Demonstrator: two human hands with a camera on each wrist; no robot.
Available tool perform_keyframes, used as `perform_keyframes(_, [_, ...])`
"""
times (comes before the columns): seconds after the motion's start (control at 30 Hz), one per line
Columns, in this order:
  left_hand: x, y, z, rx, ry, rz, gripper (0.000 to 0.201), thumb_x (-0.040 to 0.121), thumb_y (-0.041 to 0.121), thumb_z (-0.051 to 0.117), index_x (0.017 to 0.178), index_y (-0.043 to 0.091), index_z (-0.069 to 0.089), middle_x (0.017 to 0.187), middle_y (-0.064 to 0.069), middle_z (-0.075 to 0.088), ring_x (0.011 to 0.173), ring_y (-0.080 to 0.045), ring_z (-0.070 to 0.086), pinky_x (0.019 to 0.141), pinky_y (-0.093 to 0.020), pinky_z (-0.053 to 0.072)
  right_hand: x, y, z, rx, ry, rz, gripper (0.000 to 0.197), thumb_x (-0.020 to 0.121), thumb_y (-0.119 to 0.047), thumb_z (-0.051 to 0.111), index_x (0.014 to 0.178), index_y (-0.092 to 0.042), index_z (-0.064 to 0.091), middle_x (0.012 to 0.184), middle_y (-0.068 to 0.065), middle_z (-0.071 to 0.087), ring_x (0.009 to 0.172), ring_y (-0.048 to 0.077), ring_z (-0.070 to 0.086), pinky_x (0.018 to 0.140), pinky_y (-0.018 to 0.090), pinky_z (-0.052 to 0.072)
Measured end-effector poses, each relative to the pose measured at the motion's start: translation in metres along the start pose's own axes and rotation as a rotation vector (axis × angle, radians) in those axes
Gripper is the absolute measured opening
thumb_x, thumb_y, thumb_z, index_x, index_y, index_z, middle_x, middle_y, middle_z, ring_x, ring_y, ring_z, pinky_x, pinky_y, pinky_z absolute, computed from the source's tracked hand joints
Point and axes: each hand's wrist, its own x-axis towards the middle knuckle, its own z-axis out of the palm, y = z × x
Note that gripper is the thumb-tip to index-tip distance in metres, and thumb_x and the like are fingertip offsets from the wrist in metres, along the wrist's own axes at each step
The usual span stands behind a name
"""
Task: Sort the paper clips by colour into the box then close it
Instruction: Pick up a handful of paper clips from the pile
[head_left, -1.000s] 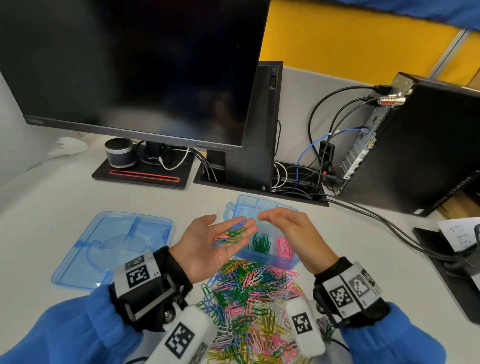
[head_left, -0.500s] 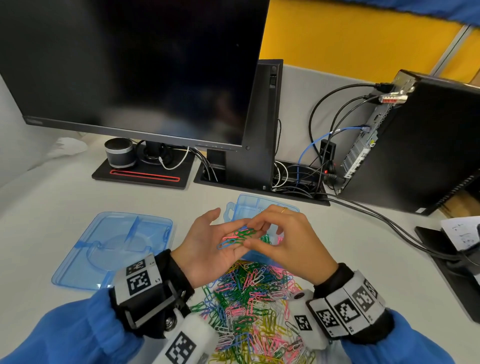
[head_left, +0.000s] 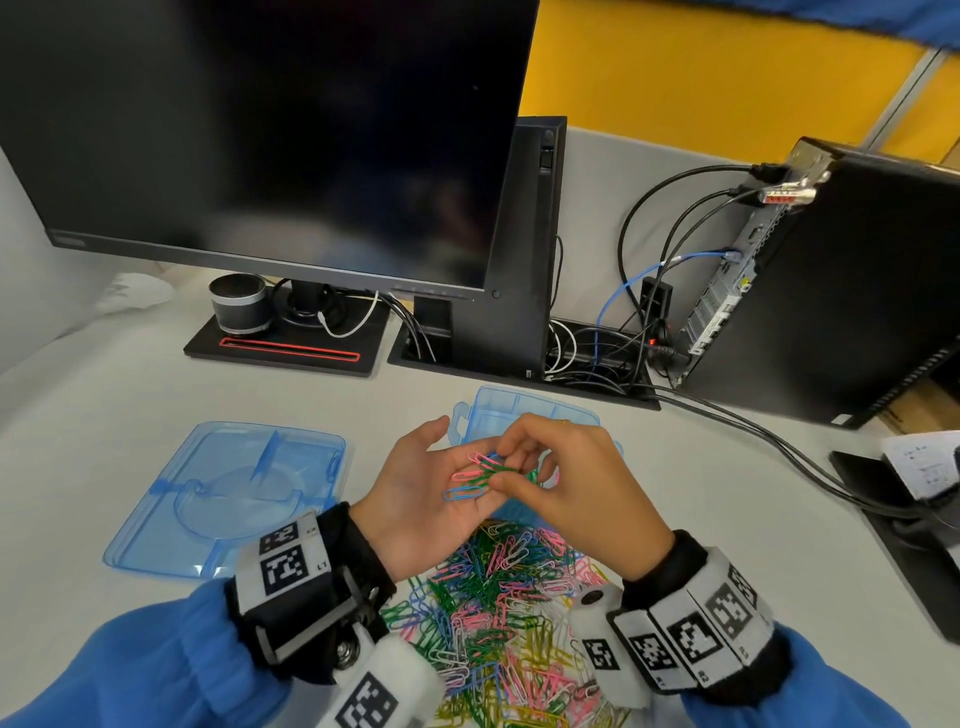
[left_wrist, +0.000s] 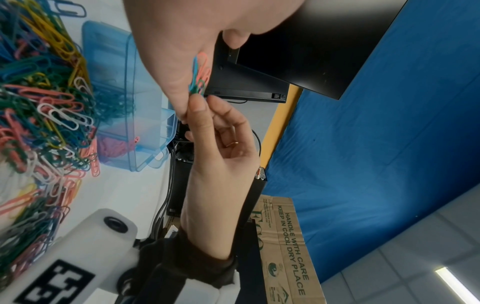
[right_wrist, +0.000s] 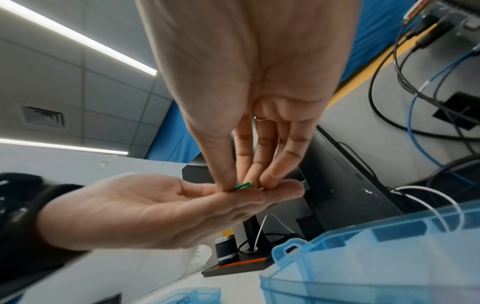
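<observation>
My left hand (head_left: 431, 493) lies palm up above the desk, fingers nearly straight, carrying a few pink, blue and green paper clips (head_left: 475, 475). My right hand (head_left: 550, 483) reaches over from the right and pinches green clips (right_wrist: 244, 185) on the left fingers between thumb and fingertips. Behind both hands stands the blue divided box (head_left: 524, 410), with green and pink clips in two compartments, mostly hidden in the head view. A big heap of mixed paper clips (head_left: 498, 613) lies on the desk below my wrists. The left wrist view shows pink clips in the box (left_wrist: 114, 146).
The blue transparent lid (head_left: 228, 493) lies flat on the desk to the left. A monitor (head_left: 270, 135) on its stand, a small speaker (head_left: 239, 304), a cable tray and a black computer case (head_left: 841, 291) with cables line the back and right.
My right hand came from hovering over the box to the left palm and now pinches green clips there. The left hand stayed palm up with its clips.
</observation>
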Motion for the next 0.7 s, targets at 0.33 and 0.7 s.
perform_keyframes(0.33, [0.0043, -0.0041, -0.0053, 0.04, 0.066, -0.039, 0.053, 0.099, 0.031, 0.036, 0.119, -0.013, 0.056, 0.115, -0.023, 0.054, 0.099, -0.026, 0.053, 0.109, -0.032, 0.031, -0.0004, -0.0003, -0.0057, -0.062, -0.183, -0.059, 0.008, 0.086, -0.016, 0.069, 0.092, -0.019, 0.065, 0.076, -0.013, 0.056, 0.076, 0.002, 0.05, 0.068, 0.01, 0.038])
perform_keyframes(0.7, [0.0021, -0.0039, -0.0038, 0.097, 0.069, -0.044, 0.055, 0.1, 0.034, 0.033, 0.119, -0.011, 0.058, 0.106, -0.02, 0.059, 0.084, -0.025, 0.058, 0.083, -0.03, 0.048, 0.0011, 0.0019, -0.0053, -0.1, -0.214, -0.089, 0.006, 0.086, -0.02, 0.069, 0.092, -0.02, 0.069, 0.075, -0.017, 0.05, 0.076, -0.001, 0.048, 0.069, 0.009, 0.036])
